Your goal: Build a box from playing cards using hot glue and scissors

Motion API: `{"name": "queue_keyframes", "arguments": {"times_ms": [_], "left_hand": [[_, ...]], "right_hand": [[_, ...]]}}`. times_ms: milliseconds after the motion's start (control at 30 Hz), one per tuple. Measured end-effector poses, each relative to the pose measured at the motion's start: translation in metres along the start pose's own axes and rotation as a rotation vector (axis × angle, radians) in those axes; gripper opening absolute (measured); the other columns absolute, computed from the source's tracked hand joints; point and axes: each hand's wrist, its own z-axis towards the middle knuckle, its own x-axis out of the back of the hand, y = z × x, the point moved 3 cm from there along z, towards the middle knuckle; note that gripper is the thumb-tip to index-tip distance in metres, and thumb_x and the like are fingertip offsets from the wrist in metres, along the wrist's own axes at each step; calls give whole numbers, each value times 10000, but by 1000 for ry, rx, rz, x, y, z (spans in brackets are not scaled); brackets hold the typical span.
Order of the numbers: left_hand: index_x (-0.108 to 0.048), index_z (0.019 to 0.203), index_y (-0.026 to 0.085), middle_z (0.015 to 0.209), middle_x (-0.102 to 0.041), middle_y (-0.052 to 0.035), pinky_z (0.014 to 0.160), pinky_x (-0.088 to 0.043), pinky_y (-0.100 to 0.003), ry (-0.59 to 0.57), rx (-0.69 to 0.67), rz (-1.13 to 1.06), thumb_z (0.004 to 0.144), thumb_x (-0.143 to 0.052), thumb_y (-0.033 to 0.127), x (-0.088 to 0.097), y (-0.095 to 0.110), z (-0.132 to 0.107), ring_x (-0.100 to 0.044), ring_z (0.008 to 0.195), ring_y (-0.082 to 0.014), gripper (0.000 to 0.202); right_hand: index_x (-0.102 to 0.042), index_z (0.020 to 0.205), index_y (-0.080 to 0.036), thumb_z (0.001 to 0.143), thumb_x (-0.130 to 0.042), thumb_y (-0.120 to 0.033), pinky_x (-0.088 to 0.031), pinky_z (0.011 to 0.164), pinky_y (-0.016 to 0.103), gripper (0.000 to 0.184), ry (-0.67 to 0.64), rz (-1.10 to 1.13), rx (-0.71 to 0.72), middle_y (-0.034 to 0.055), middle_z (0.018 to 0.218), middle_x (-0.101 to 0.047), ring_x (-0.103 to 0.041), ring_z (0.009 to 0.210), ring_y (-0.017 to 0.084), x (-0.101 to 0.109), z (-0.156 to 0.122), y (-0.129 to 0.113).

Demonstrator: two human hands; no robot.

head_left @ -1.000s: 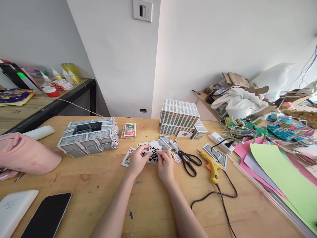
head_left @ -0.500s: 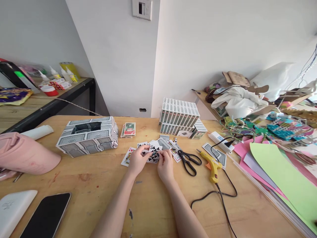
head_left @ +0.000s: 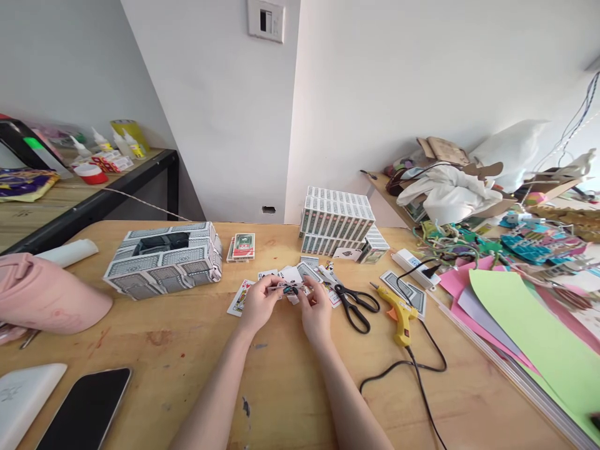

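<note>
Between my two hands is a playing card, now tilted so that mostly its edge shows. My left hand pinches its left end; my right hand, also closed, grips the right end. The thumbs meet near the middle. Loose playing cards lie under and behind the hands, partly covered by them. Black-handled scissors rest just right of my right hand, their blades over some cards. Farther right lies a yellow glue gun with a black cord.
A tissue-box shape covered in cards stands at left. Card boxes are stacked at the back, with two more packs nearby. A phone and pink holder lie left; coloured paper and a power strip lie right.
The card in my hands, a ten of clubs whose face showed before, has been tipped to nearly edge-on. Both hands still grip it. The camera view has shifted slightly.
</note>
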Motion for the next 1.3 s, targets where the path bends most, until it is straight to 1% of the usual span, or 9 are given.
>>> {"name": "queue_keyframes", "arguments": {"times_ms": [100,167,267,433,567,667,800,1100,1300], "left_hand": [[-643,856,188,837,-657,-33,730,-454,-274,-24,-20,71,718,-552,257,1,0,0,-599,795,-181,179],[-636,861,185,839,-655,-34,727,-455,-278,5,-2,76,708,-572,279,4,-3,1,-598,796,-184,191],[-629,855,172,810,-649,-34,686,-454,-275,69,52,63,676,-606,317,10,-10,3,-589,757,-182,231],[-648,809,173,629,-592,8,608,-424,-254,119,96,92,645,-631,342,17,-18,6,-554,637,-158,236],[-666,775,158,643,-623,-9,608,-428,-247,135,134,-9,618,-669,360,19,-16,5,-563,644,-157,256],[-669,768,151,713,-654,-24,608,-438,-236,150,180,-181,595,-704,372,19,-15,4,-572,665,-148,283],[-675,815,157,788,-674,-35,626,-475,-263,90,266,-392,589,-718,390,16,-18,3,-596,704,-160,327],[-704,860,150,752,-685,-51,612,-480,-274,42,283,-280,587,-707,367,14,-20,4,-620,717,-192,349],[-690,913,147,788,-690,-63,655,-490,-307,-54,341,-472,605,-708,341,12,-15,2,-625,723,-193,364]], "right_hand": [[-662,823,-184,797,-507,-332,-438,605,267,216,-41,-3,35,63,831,-639,-540,660,155,-3,0,0],[-657,750,-183,789,-508,-325,-431,600,263,209,-45,-26,13,48,744,-634,-546,662,164,-4,0,3],[-659,752,-175,769,-513,-304,-426,598,266,196,-54,-64,-28,34,690,-625,-533,612,158,-5,1,8],[-654,759,-172,763,-497,-312,-423,593,264,211,-87,-53,-43,35,682,-639,-530,597,160,-7,0,8],[-609,727,-168,766,-497,-355,-395,534,241,222,-68,-21,-84,6,600,-580,-479,536,135,-8,-1,5],[-566,684,-171,773,-494,-397,-360,492,226,253,-70,3,-80,-19,543,-511,-424,506,117,-9,-1,3],[-552,693,-168,772,-506,-421,-378,507,229,269,-60,59,-81,0,609,-538,-440,536,116,-10,-1,7],[-565,880,-162,752,-554,-405,-501,614,299,275,-138,369,-164,76,816,-660,-608,705,181,-13,1,12],[-541,827,-175,760,-538,-434,-501,522,274,268,-118,334,-197,46,740,-653,-595,612,160,-12,2,9]]}}
